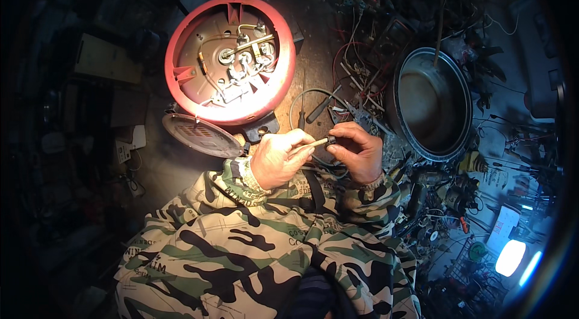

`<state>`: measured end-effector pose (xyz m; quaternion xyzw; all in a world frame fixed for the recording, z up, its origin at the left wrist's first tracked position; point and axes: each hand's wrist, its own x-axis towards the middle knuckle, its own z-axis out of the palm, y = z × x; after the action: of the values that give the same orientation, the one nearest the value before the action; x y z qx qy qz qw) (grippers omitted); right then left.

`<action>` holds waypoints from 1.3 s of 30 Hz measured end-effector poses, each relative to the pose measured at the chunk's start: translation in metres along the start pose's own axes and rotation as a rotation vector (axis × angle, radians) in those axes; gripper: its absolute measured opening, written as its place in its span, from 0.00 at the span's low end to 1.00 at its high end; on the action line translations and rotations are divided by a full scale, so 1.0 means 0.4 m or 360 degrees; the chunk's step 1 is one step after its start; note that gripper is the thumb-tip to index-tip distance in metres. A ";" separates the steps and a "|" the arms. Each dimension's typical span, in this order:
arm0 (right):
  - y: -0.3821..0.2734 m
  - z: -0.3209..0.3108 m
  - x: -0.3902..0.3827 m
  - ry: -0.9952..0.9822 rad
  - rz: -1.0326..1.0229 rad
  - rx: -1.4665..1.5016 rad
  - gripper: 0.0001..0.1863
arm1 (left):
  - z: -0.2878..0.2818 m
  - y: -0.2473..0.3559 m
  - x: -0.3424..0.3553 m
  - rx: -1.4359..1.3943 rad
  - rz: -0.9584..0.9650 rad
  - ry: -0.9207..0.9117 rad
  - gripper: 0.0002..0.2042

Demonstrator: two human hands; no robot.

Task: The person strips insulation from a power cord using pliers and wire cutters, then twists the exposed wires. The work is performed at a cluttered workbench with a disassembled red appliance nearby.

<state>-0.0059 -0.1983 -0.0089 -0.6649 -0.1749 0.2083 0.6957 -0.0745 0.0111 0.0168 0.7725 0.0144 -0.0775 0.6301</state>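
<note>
In front of my chest my left hand (pixel 282 153) pinches a thin pale stick-like piece (pixel 317 143). My right hand (pixel 360 151) grips a small black piece (pixel 330 140) at the stick's right end; whether the two are joined I cannot tell. Beyond my left hand lies a red round appliance housing (pixel 286 80), its open underside facing up. Wires and metal terminals (pixel 243 58) show inside it. A round vented cover (pixel 202 136) leans at its near edge. A screwdriver with a dark handle (pixel 318 110) lies on the bench beyond my hands.
To the right stands a deep metal pot (pixel 422 108). Tangled wires (pixel 362 71) and loose parts (pixel 431 198) crowd the bench beside it. A bright lamp (pixel 511 258) glows at the lower right. The wooden bench top (pixel 310 68) shows between housing and wires.
</note>
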 end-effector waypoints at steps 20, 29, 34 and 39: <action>0.041 -0.013 0.002 -0.0087 0.0247 0.0282 0.15 | -0.002 0.004 0.003 0.0144 0.0280 0.0091 0.04; 0.039 0.012 0.015 -0.0089 0.0169 0.0721 0.16 | -0.018 -0.028 -0.007 -0.0854 -0.0165 -0.0209 0.09; -0.029 0.032 0.032 -0.0128 0.0102 0.0425 0.15 | -0.025 -0.046 0.003 -0.1237 -0.0216 -0.0297 0.09; -0.069 0.061 0.040 -0.0136 0.0151 0.0176 0.14 | -0.026 -0.067 0.006 -0.1177 -0.0223 -0.0255 0.11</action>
<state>-0.0036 -0.1699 0.0196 -0.6235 -0.1609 0.2784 0.7127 -0.0743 0.0266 -0.0074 0.4817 0.0448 -0.1701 0.8585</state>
